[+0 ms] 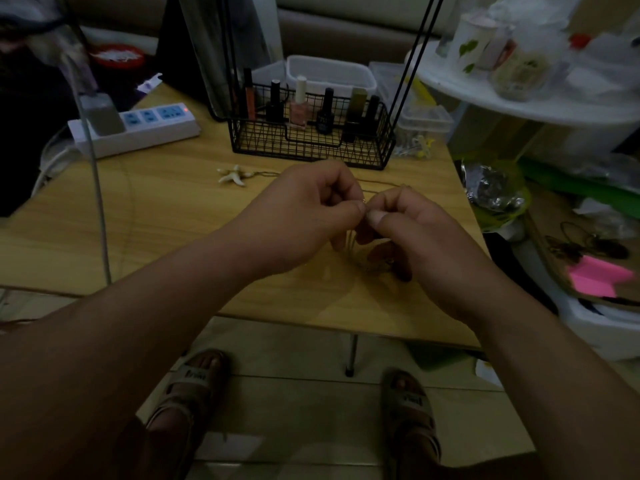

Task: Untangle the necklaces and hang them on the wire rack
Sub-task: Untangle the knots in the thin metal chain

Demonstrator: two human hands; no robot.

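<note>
Left hand [311,216] and right hand [408,233] pinching a fine chain [349,242] together above the near tabletop [166,216]. Starfish necklace [232,175] lying farther off, left, before the wire rack [311,140]. Risk, likely: knot tightening or chain snapping under hard pulling.

Bare forearms, no sleeves; grey strap sandals [188,386] with dark lettering on both feet.
</note>
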